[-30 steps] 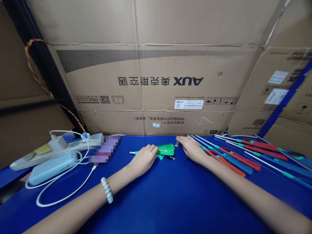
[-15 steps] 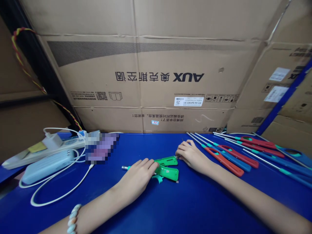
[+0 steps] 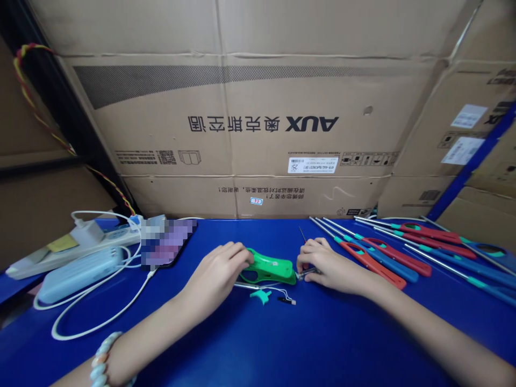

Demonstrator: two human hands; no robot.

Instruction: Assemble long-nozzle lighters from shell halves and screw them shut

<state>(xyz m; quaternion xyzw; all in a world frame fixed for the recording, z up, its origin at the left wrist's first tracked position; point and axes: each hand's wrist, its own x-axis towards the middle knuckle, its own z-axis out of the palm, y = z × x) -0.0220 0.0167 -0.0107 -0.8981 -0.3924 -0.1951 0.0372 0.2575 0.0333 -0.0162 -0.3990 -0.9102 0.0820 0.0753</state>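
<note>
My left hand (image 3: 220,269) pinches the far-left end of a green gas-lighter handle shell (image 3: 272,269), its halves lying together or overlapping. At the shell's right end, my right hand (image 3: 326,263) has its fingers closed round a thin dark-shafted tool (image 3: 302,234), probably a small screwdriver. A small metal piece (image 3: 303,274) also shows at those fingertips, touching or very near the shell; its kind is unclear. Just below the shell lie a metal tube (image 3: 248,286), a teal trigger (image 3: 261,296) and a black part on white wires (image 3: 285,300).
Several long-necked lighters (image 3: 373,255) in red and blue lie to the right. At left are a power strip (image 3: 108,235), a light-blue power bank (image 3: 78,274), a phone (image 3: 177,244) and a looping white cable (image 3: 100,317). A cardboard wall (image 3: 258,97) stands behind the blue table (image 3: 250,344).
The green halves, splayed apart before, now lie together. The tube, trigger and wired part lie loose below them. My right hand has moved slightly nearer, and a metal piece shows at its fingers.
</note>
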